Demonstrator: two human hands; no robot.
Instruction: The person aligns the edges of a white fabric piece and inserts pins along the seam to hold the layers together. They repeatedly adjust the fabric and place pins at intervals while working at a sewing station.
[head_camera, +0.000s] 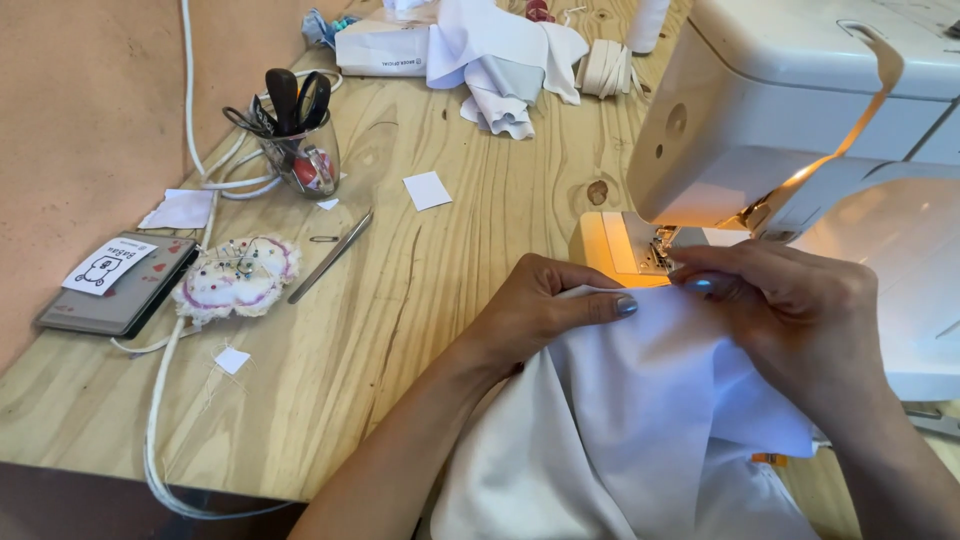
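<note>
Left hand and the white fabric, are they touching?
Touching. The head view shows the left hand pressed flat on the white fabric, thumb lying along its folded edge.

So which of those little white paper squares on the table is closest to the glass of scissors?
The larger white square, just right of the glass of scissors. The smaller white square lies near the table's front edge, below the pincushion.

Colours and patterns at the sewing station

Cloth: plain white. Sewing machine: cream, lit yellow at the needle. Worktop: pale wood with dark grain and knots. Pincushion: white, pink-edged, with coloured pin heads. Scissors: black handles. Fingernails: grey-blue polish.
</note>
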